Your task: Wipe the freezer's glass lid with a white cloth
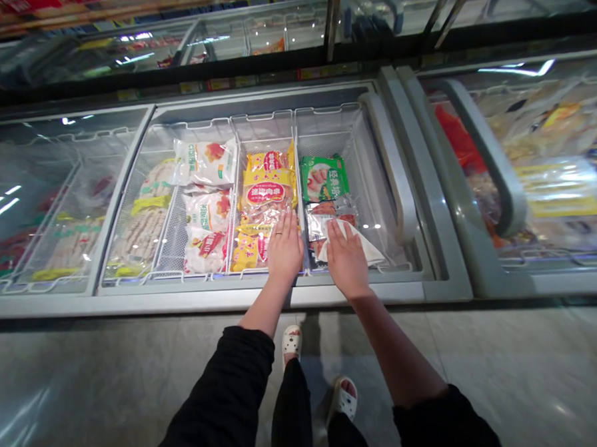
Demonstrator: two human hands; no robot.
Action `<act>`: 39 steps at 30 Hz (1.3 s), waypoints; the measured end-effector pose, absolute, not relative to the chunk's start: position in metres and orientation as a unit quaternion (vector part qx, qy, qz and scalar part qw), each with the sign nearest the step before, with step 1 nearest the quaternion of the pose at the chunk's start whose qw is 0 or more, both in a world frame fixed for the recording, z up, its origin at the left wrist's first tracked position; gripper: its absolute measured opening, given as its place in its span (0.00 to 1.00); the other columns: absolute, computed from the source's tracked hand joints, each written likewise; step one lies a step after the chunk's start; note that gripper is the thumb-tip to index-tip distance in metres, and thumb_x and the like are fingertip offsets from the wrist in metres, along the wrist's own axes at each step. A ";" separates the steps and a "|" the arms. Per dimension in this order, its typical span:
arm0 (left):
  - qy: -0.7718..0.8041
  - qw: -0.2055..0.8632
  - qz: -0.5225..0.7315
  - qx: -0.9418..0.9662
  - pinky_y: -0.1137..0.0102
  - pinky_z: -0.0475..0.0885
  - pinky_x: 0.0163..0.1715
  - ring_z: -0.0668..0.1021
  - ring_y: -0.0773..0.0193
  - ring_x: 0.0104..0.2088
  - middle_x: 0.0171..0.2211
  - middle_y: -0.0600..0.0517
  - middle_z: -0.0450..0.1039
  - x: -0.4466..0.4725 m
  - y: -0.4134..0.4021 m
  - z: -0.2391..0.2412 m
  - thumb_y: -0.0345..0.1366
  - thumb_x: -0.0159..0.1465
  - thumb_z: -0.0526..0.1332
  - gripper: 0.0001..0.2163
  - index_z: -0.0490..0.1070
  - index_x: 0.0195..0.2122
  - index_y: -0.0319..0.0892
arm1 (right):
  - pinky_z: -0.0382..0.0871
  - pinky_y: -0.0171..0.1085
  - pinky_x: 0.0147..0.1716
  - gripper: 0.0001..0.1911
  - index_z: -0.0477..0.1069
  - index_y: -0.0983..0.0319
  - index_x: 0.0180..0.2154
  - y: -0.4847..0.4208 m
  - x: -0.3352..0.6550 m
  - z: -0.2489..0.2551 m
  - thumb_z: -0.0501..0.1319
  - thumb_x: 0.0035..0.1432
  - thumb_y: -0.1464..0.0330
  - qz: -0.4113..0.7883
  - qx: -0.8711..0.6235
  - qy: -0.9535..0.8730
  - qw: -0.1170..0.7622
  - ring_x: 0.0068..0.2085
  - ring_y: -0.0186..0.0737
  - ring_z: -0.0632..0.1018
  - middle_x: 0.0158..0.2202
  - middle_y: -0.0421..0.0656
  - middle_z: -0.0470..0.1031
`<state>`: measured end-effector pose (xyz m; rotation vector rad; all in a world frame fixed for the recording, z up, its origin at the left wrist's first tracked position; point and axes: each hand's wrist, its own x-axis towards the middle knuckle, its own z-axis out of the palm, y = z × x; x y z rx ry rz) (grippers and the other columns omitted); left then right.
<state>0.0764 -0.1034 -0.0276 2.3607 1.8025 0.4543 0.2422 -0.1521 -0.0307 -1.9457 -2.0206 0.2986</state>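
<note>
My left hand point(286, 247) lies flat with fingers stretched out and a ring on one finger. It rests on the glass lid point(373, 219) of a chest freezer, over yellow food packs point(269, 185). Under my right hand point(348, 257) is a folded white cloth point(370, 246), pressed flat by outstretched fingers. The palm hides part of the cloth, whose corner sticks out to the right. Below the glass beside it are a green pack point(325, 177) and a silvery pack point(323, 215).
White packs point(205, 163) fill a wire basket to the left. A grey curved handle point(402, 198) stands right of the cloth, and another handle point(507, 199) belongs to the neighbouring freezer. My feet in white sandals point(345, 400) stand on the grey floor point(112, 393).
</note>
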 end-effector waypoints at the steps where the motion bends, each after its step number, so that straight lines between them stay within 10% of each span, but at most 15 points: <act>1: 0.597 0.065 0.150 0.785 0.54 0.57 0.79 0.58 0.54 0.80 0.79 0.40 0.57 0.077 -0.105 -0.028 0.29 0.76 0.51 0.28 0.57 0.77 0.33 | 0.58 0.63 0.75 0.32 0.57 0.59 0.79 -0.148 0.245 -0.030 0.46 0.78 0.68 0.111 -0.648 -0.738 0.151 0.79 0.57 0.59 0.78 0.46 0.61; 39: 0.610 0.118 0.091 0.778 0.53 0.60 0.78 0.63 0.51 0.78 0.78 0.39 0.58 0.079 -0.105 -0.019 0.28 0.75 0.53 0.29 0.58 0.77 0.33 | 0.58 0.54 0.76 0.30 0.62 0.55 0.76 -0.110 0.297 -0.028 0.48 0.77 0.68 0.126 -0.549 -0.822 0.085 0.78 0.48 0.64 0.75 0.43 0.68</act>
